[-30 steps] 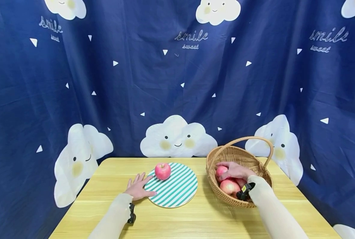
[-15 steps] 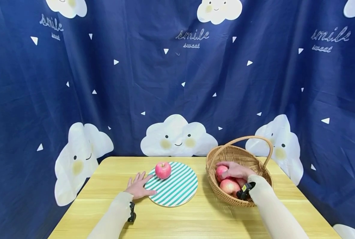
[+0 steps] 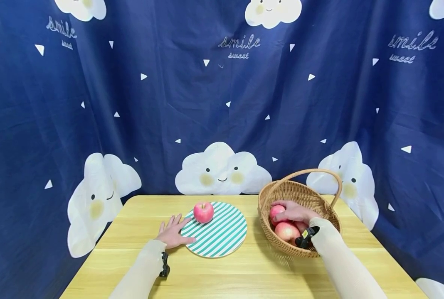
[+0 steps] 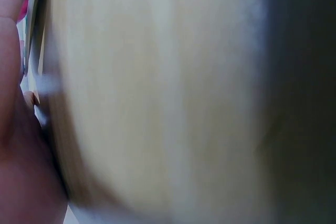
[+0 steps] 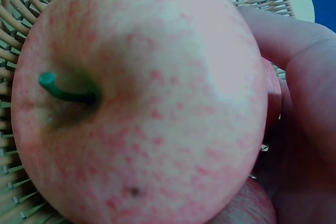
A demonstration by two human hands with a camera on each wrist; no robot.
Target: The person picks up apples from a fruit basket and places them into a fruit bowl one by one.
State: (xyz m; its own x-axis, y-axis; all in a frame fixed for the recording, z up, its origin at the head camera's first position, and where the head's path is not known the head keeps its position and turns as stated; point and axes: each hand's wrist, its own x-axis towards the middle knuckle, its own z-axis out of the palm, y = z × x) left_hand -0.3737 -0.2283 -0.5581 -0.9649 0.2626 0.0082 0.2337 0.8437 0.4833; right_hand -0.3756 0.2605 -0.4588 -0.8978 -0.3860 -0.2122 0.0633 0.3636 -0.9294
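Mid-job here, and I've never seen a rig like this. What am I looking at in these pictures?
There's no machine: a person works bare-handed, so each grip is a hand. The widest picture comes from a camera on the head; the other two come from the wrist cameras.

On the wooden table lies a round striped board bearing a first apple. The left grip rests at the board's left edge, fingers spread, holding nothing. To the right stands a wicker basket; the right grip reaches inside, fingers curled over a second apple.

The right wrist view is filled by a third apple, also in the basket, looking large because it's close to the camera. The left wrist view is mostly blurred, with part of the hand at its left side.
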